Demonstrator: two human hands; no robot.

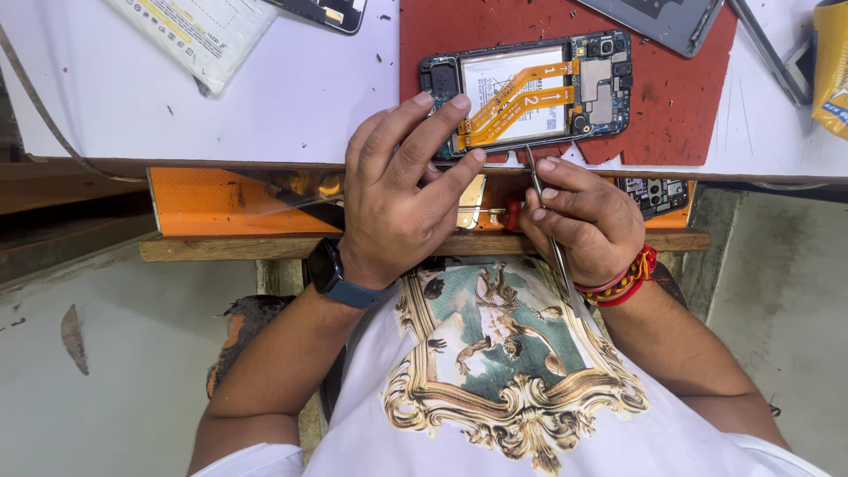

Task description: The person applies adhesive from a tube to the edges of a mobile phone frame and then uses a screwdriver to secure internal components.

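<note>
An opened phone [530, 93] with its back removed lies on a red mat [671, 97], showing a white battery, orange flex cables and a circuit board. My left hand [397, 190] rests on the phone's near left edge, fingers spread over it, a dark watch on the wrist. My right hand [583, 216] grips thin metal tweezers [541, 208], whose tip touches the phone's near edge. Red thread bands circle the right wrist.
The white bench [221, 97] holds a printed paper packet [199, 31] at the far left, a grey phone cover [662, 19] at the top and a yellow pack [832, 75] at the right. An orange drawer [230, 203] with small parts and a screwdriver sits below the bench edge.
</note>
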